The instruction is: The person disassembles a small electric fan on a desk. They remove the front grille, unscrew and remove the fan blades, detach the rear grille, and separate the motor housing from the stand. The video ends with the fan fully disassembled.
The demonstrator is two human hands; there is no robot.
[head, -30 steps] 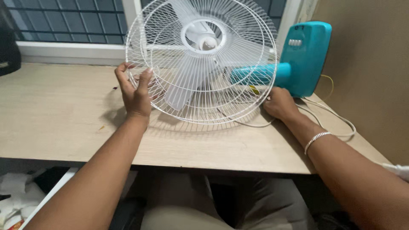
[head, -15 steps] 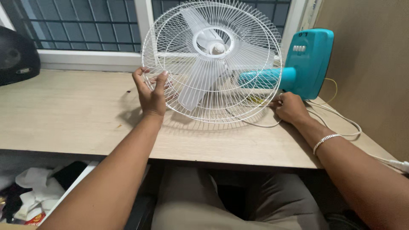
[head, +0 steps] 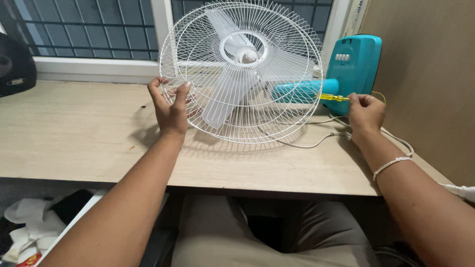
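**A:** Looked down through the head view and found a round white wire fan grille (head: 277, 113) standing tilted on the pale wooden bench (head: 74, 133), lower rim on the wood, translucent white blades (head: 222, 99) behind the wires.

**B:** Noted the left hand (head: 170, 111)?

**A:** Closed on the grille's left rim, fingers hooked through the wires, thumb over the front.

**B:** And the right hand (head: 366, 111)?

**A:** Pinched around a slim yellow-handled screwdriver (head: 332, 97), raised off the bench, shaft pointing left toward the rim beside the teal plastic neck (head: 297, 91). Could not make out the tip among the wires.

**B:** Anything close by?

**A:** Upright teal plastic base (head: 357, 69) just behind that hand, white power cord (head: 307, 144) looping under the grille, silver bracelet (head: 393, 165) on the wrist.

**B:** Handled well?

**A:** Probably called for a firm left grip so the rim did not rock, the screwdriver kept square to whatever it met, and light pressure only, given thin wires. Worth keeping the cord from snagging, too.
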